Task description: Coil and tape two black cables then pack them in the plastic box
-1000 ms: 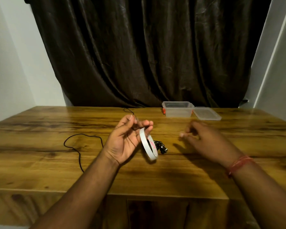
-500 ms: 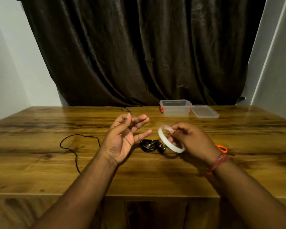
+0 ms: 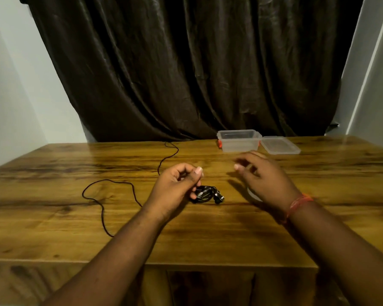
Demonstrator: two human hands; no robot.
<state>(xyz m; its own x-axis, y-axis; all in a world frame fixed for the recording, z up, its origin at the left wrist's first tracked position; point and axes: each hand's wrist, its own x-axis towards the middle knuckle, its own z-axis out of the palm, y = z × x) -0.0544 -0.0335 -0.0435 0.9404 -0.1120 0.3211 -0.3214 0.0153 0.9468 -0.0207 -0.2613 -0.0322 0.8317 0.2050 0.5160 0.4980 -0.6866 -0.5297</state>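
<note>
1. I am holding my left hand (image 3: 177, 186) just above the wooden table (image 3: 53, 217), fingers curled in with the thumb tip raised. Whether a scrap of tape is pinched there I cannot tell; the lowest fingers are touching or all but touching the coiled black cable (image 3: 206, 194).
2. That coiled cable is lying on the table just to the right of my left hand, between my two hands, and nearer to the left one. Its bundle is running roughly left to right, with the plugs at its right end.
3. My right hand (image 3: 263, 180) is hovering with fingers loosely spread and blurred, gripping nothing that I can see. A pale curved edge, probably the tape roll (image 3: 253, 196), is showing on the table under its heel.
4. The second black cable (image 3: 111, 195) is lying loose and uncoiled, well off to the left, trailing away toward the curtain (image 3: 186, 62).
5. The clear plastic box (image 3: 239, 140) is standing open at the far edge, beyond my right hand, with its lid (image 3: 280, 145) flat beside it on the right.
6. I am judging that the left hand is best placed to lift the coil, with the box lying away and to the right.
</note>
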